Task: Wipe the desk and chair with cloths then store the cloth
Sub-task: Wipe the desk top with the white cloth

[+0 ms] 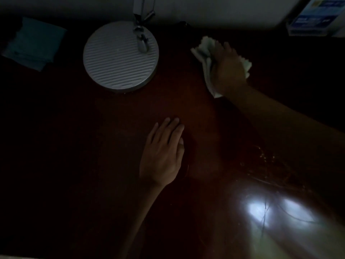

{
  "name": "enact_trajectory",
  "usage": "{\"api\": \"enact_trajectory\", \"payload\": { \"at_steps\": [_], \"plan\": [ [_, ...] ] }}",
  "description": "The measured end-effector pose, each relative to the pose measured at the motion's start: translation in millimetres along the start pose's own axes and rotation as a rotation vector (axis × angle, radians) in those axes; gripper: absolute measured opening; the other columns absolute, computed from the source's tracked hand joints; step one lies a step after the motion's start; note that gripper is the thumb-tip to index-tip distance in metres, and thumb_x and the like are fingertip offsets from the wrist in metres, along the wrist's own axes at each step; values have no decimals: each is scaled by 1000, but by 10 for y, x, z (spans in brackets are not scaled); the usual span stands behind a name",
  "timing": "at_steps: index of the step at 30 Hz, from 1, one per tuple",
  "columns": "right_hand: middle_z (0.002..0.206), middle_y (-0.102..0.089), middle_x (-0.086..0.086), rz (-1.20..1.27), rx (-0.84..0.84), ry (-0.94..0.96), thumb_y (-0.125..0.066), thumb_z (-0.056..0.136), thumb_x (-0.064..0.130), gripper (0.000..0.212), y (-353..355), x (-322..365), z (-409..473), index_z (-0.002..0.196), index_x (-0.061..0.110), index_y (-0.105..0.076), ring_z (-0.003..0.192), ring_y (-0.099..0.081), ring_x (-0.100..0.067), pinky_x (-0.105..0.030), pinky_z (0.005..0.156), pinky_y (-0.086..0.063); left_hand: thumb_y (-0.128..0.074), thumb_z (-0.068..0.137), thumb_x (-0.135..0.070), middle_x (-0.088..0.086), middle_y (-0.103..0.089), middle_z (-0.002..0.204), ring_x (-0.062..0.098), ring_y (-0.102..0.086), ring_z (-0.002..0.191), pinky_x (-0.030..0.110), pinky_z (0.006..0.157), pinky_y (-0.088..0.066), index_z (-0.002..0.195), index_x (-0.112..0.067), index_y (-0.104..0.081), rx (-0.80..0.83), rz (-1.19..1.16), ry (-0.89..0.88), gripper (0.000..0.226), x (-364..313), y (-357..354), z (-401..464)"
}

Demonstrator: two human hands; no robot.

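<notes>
The scene is dim. A dark reddish wooden desk fills the view. My right hand lies flat on a crumpled white cloth at the far right of the desk and presses it to the surface. The cloth sticks out around the hand on the left and the right. My left hand rests flat on the middle of the desk with straight fingers and holds nothing. The chair is not in view.
A round ribbed grey lamp base with its metal stem stands at the back centre. A folded teal cloth lies at the back left. A blue and white box stands at the back right. Glare shines on the near right desk.
</notes>
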State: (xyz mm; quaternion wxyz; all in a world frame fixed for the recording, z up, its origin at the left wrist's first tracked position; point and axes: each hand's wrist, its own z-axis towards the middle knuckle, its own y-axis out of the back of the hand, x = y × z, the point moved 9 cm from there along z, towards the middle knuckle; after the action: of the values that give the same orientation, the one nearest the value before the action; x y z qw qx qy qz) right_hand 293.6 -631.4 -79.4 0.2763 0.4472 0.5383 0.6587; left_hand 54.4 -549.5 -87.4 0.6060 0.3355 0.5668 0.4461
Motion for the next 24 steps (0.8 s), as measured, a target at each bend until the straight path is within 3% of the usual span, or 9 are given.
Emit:
{"api": "enact_trajectory", "payload": {
  "at_steps": [3, 7, 10, 13, 17, 20, 24],
  "plan": [
    [150, -43, -15, 73, 84, 288, -36, 99, 26, 48, -231, 749, -575, 142, 7, -48, 142, -34, -25, -38, 120, -18, -44, 101, -19, 12, -54, 138, 26, -44, 135, 45, 116, -28, 131, -5, -55, -33, -26, -18, 35, -30, 29, -1],
    [144, -51, -12, 122, 205, 520, -33, 98, 29, 49, -245, 1025, -1072, 133, 8, -59, 139, -40, -31, -46, 117, -27, -50, 99, -18, 13, -59, 130, 26, -49, 129, 44, 114, -32, 123, -2, -59, -51, -62, 3, 30, -26, 80, -9],
    [147, -46, -15, 73, 103, 373, -36, 99, 23, 45, -151, 762, -455, 138, 9, -53, 141, -35, -36, -46, 117, -22, -49, 99, -20, 13, -57, 136, 25, -45, 135, 44, 115, -31, 125, -2, -58, -44, -58, 23, 33, -38, 90, 6],
    [152, -38, -18, 0, 54, 248, -24, 98, 28, 56, -181, 719, -110, 144, 5, -43, 143, -31, -39, -42, 117, -19, -49, 99, -24, 12, -56, 137, 24, -45, 135, 42, 116, -30, 127, -3, -58, -36, -63, 18, 35, -43, 87, 2],
    [148, -44, -18, 51, 88, 400, -33, 98, 23, 49, -286, 1073, -617, 140, 4, -50, 141, -35, -38, -46, 117, -22, -54, 97, -27, 10, -57, 134, 22, -46, 132, 39, 113, -34, 126, -6, -59, -17, -149, 50, 36, -1, 125, 10],
    [150, -43, -15, 72, 139, 543, -48, 95, 8, 45, -315, 1140, -1165, 140, 6, -50, 141, -34, -35, -46, 118, -21, -60, 93, -22, 7, -60, 122, 19, -53, 118, 34, 97, -46, 110, -7, -65, -16, -223, 17, 24, 8, 247, -53],
    [150, -41, -17, -5, 124, 488, -49, 94, -1, 47, -272, 1029, -1041, 141, 4, -48, 142, -34, -39, -52, 118, -24, -56, 94, -19, 8, -57, 133, 20, -45, 132, 30, 110, -30, 115, -9, -65, -29, -119, -54, 25, 177, 439, -232]
  ]
}}
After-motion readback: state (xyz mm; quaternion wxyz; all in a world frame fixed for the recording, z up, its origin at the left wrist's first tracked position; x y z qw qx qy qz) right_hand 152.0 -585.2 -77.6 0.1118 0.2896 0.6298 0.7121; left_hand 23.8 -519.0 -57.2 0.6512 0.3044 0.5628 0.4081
